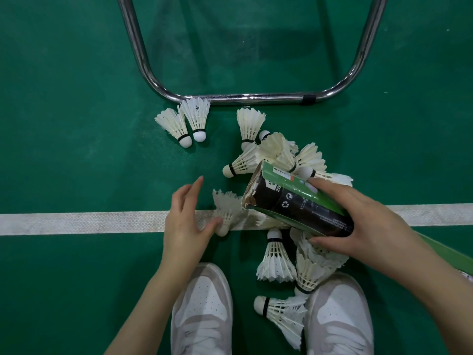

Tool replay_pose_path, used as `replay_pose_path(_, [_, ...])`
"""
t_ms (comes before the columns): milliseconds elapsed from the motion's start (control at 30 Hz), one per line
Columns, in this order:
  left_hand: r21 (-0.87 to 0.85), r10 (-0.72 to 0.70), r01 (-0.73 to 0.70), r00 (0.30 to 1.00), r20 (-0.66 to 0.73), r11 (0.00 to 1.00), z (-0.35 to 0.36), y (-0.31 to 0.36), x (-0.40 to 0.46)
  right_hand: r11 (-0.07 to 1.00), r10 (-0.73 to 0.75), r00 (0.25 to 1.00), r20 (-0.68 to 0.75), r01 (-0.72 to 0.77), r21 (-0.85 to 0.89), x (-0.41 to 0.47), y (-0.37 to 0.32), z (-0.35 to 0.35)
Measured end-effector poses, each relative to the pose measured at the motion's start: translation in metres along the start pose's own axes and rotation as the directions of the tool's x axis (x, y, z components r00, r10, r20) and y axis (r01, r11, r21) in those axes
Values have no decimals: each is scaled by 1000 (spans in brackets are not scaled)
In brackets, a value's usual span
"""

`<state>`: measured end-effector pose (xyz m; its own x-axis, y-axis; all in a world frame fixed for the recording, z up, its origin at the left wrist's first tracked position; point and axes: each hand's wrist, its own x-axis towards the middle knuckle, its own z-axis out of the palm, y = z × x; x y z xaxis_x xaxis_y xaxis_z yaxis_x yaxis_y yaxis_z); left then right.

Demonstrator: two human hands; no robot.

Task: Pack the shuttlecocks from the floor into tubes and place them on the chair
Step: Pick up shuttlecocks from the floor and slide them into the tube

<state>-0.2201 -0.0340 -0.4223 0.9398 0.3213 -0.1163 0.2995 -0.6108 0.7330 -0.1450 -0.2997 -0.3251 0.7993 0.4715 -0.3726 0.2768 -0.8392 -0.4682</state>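
Note:
My right hand (358, 221) grips a black and green cardboard tube (294, 201), tilted with its worn open mouth pointing left and a little up. My left hand (186, 219) has its fingers spread over the floor, and its thumb touches the cork of a white shuttlecock (226, 211) lying on the white court line. Several more shuttlecocks lie in a heap (276, 152) behind the tube. Others (276, 260) lie below it by my shoes. Two shuttlecocks (184, 121) rest side by side near the chair's chrome leg frame (243, 98).
Green court floor all around, crossed by a white line (76, 223). My two white shoes (202, 308) stand at the bottom edge, one shuttlecock (281, 313) between them. The chair's seat is out of view; only its metal base shows at the top.

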Motion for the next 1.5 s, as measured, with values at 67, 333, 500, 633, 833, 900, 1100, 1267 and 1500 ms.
replay_pose_path(67, [-5, 94, -93, 993, 67, 996, -2, 3, 6, 1000, 5, 1000, 10, -5, -10, 0, -1, 0])
replay_pose_path(333, [82, 196, -200, 979, 49, 976, -8, 3, 19, 1000, 13, 1000, 15, -12, -29, 1, -2, -1])
replay_pose_path(500, [-56, 16, -10, 995, 100, 998, -18, 13, 11, 1000, 16, 1000, 19, -15, -26, 1, -2, -1])
replay_pose_path(633, [-81, -40, 51, 990, 137, 995, -21, 18, 7, 999, 11, 1000, 14, -11, -33, 1, -3, -1])
replay_pose_path(833, [-421, -181, 164, 984, 1, 892, -29, 33, 8, 1000, 4, 1000, 13, -4, -29, 1, -2, 0])
replay_pose_path(900, [-504, -209, 167, 978, -26, 847, -33, 39, 10, 1000, 0, 1000, 4, 0, -18, 1, -1, -2])
replay_pose_path(1100, [-536, -224, 173, 974, -32, 826, -35, 49, 11, 1000, -10, 1000, -27, 10, 16, 0, 4, -7])
replay_pose_path(1267, [-555, -234, 181, 972, -26, 812, -33, 50, 8, 1000, 11, 996, -93, -10, 15, -5, 17, -15])
replay_pose_path(1500, [-660, -237, 132, 969, -72, 740, -36, 67, 10, 999, 38, 994, -106, -38, 5, -13, 27, -13])
